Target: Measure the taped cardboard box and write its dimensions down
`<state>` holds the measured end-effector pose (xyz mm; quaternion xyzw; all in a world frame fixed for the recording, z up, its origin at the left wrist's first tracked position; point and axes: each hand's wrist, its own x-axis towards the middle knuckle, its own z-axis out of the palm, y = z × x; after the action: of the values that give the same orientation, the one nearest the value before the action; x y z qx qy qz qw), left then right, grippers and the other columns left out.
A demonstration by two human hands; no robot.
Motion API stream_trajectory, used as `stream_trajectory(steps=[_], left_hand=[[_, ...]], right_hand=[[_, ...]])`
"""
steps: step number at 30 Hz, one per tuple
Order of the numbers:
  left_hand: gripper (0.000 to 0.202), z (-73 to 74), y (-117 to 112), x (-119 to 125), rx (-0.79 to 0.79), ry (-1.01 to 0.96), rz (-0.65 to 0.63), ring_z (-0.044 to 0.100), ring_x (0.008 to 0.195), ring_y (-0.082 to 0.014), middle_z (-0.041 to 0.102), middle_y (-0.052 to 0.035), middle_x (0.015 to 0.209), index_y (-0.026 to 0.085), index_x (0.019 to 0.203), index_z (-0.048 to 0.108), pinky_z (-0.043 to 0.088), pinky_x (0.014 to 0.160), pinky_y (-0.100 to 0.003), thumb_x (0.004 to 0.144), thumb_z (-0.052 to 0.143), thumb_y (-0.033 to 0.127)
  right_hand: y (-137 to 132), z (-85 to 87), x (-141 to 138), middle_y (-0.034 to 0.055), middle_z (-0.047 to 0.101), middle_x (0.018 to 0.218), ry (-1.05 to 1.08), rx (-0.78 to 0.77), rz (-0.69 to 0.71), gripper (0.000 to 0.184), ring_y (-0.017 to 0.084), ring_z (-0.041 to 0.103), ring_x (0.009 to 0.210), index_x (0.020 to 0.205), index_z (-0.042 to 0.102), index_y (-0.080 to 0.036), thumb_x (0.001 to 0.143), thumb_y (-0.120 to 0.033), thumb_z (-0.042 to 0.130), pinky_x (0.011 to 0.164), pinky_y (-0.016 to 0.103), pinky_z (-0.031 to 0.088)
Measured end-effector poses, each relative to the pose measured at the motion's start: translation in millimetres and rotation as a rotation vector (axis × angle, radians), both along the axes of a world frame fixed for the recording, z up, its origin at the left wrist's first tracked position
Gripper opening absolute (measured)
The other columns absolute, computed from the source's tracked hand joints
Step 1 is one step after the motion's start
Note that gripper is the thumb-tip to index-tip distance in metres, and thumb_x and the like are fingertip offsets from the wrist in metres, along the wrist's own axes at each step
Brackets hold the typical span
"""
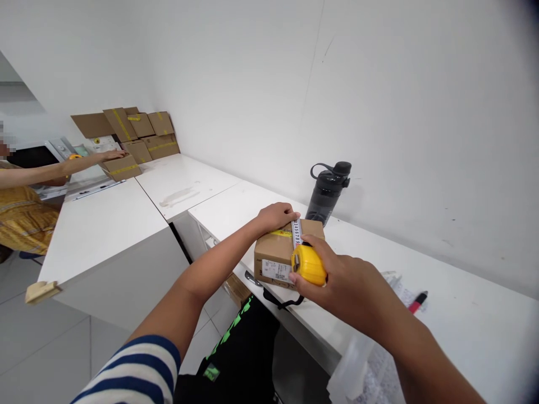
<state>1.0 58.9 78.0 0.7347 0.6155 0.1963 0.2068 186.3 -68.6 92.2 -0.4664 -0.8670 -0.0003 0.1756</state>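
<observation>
A small brown cardboard box [269, 247] with yellow tape and a white label [275, 269] sits on the white table. My right hand [337, 269] is wrapped round a yellow tape measure [310, 265] at the box's near right edge. Its pulled-out blade [297, 231] lies across the box top, numbers facing up. At the far edge of the box, my left hand [275, 217] has its fingers curled, with a fingertip and thumb at the blade's end. Part of the left fingers is hidden behind the box.
Behind the box stands a dark water bottle [326, 193] by the wall. A red and black pen [418, 302] and crumpled plastic [353, 365] lie to the right. At far left, a co-worker's hand [114, 154] touches a box near stacked cartons [147, 126]. A black strap [284, 303] hangs at the table edge.
</observation>
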Motion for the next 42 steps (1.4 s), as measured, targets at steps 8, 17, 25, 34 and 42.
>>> stream_trajectory(steps=[8, 17, 25, 34, 42], left_hand=[[0.036, -9.8, 11.0, -4.1, 0.058, 0.075, 0.026, 0.062, 0.088, -0.0208, 0.07, -0.0044, 0.101, 0.021, 0.085, 0.064, 0.044, 0.071, -0.029, 0.089, 0.044, 0.05], [0.04, -8.7, 5.6, -8.0, 0.062, 0.0, 0.017, 0.065, 0.092, -0.0247, 0.072, -0.0086, 0.1, 0.02, 0.088, 0.067, 0.046, 0.077, -0.033, 0.09, 0.04, 0.05], [0.07, -5.5, 5.1, -33.2, -0.01, 0.031, -0.025, 0.064, 0.1, -0.0302, 0.072, -0.0136, 0.108, 0.019, 0.091, 0.069, 0.043, 0.085, -0.037, 0.087, 0.024, 0.071], [0.06, -94.0, -30.0, -83.2, 0.191, -0.65, 0.193, 0.063, 0.085, -0.0234, 0.072, -0.0089, 0.087, 0.018, 0.081, 0.065, 0.048, 0.079, -0.035, 0.095, 0.022, 0.057], [0.06, -82.1, -67.2, -71.9, 0.023, -1.121, 0.127, 0.049, 0.129, -0.026, 0.052, -0.0119, 0.14, 0.023, 0.137, 0.046, 0.042, 0.103, -0.04, 0.093, 0.033, 0.061]], right_hand=[[53.3, -3.1, 30.3, 0.0042, 0.07, 0.075, 0.167, -0.14, -0.238, 0.05, 0.025, 0.065, 0.062, 0.129, 0.046, -0.023, 0.085, -0.047, 0.05, 0.053, 0.029, 0.041], [73.2, -34.0, -2.5, 0.0085, 0.07, 0.104, 0.378, -0.119, -0.292, 0.071, 0.027, 0.067, 0.078, 0.139, 0.036, -0.026, 0.081, -0.062, 0.054, 0.07, 0.04, 0.051], [79.7, -36.1, 26.4, 0.0065, 0.063, 0.11, 0.928, -0.088, -0.292, 0.075, 0.02, 0.062, 0.081, 0.135, 0.04, -0.026, 0.073, -0.055, 0.071, 0.072, 0.038, 0.053], [66.7, -37.5, -14.5, 0.003, 0.06, 0.113, 1.045, -0.355, 0.061, 0.06, 0.021, 0.06, 0.098, 0.122, 0.046, -0.029, 0.072, -0.042, 0.076, 0.083, 0.037, 0.054], [85.2, 7.7, -54.6, 0.002, 0.061, 0.102, 0.6, -0.471, 0.183, 0.049, 0.021, 0.06, 0.09, 0.117, 0.047, -0.027, 0.078, -0.046, 0.07, 0.077, 0.037, 0.054]])
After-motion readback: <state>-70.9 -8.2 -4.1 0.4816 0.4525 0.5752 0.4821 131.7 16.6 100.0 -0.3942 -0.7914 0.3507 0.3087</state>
